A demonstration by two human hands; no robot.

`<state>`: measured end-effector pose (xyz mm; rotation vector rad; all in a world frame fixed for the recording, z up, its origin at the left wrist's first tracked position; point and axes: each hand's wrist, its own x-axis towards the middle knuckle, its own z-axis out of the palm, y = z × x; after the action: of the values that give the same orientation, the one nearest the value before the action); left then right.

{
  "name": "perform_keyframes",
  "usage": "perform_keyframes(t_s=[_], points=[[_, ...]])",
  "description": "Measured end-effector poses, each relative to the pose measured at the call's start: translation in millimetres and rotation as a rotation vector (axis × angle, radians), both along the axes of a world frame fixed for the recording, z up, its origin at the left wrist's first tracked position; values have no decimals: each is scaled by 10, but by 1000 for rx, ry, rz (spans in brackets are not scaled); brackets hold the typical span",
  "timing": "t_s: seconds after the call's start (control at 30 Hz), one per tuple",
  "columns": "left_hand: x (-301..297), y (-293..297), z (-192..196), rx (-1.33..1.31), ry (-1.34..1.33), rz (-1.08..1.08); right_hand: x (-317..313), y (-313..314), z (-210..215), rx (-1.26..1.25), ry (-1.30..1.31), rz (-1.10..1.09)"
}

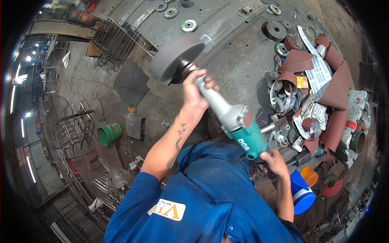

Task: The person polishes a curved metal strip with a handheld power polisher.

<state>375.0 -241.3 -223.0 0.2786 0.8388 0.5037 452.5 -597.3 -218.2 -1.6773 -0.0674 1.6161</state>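
Observation:
I hold a teal and grey straight grinder (219,103) slantwise in front of my body, above the workbench's near edge. A large round grey wheel (178,56) sits on its spindle, at the upper left end. My left hand (195,91) is closed around the grey neck, just behind the wheel. At the other end, my right hand (274,163) grips the rear of the teal motor housing; some of its fingers are hidden beneath. The wheel is held up, apart from the metal bench top (239,60).
Brown sandpaper rolls and strips (298,60) heap up on the right of the bench. Several abrasive discs (189,26) lie along the far side. A blue bucket (304,198) stands at lower right; a green bucket (109,134) and a fan (56,117) are at left.

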Motion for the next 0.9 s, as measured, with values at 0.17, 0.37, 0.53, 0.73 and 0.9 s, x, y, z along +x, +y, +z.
perform_keyframes(t_s=[0.17,0.37,0.53,0.73,0.9], points=[[-100,-26,-58,-22,-56,-5,-66,-51,-55,-17,-29,16],[-839,-69,-47,-2,-40,76,-388,69,-27,-59,53,182],[-490,-36,-21,-9,2,52,-210,52,36,-64,4,109],[-25,32,-24,-34,-99,-27,-30,-34,-94,14,-38,8],[-725,-34,-41,-3,-51,60,-350,-9,-97,-52,-21,158]])
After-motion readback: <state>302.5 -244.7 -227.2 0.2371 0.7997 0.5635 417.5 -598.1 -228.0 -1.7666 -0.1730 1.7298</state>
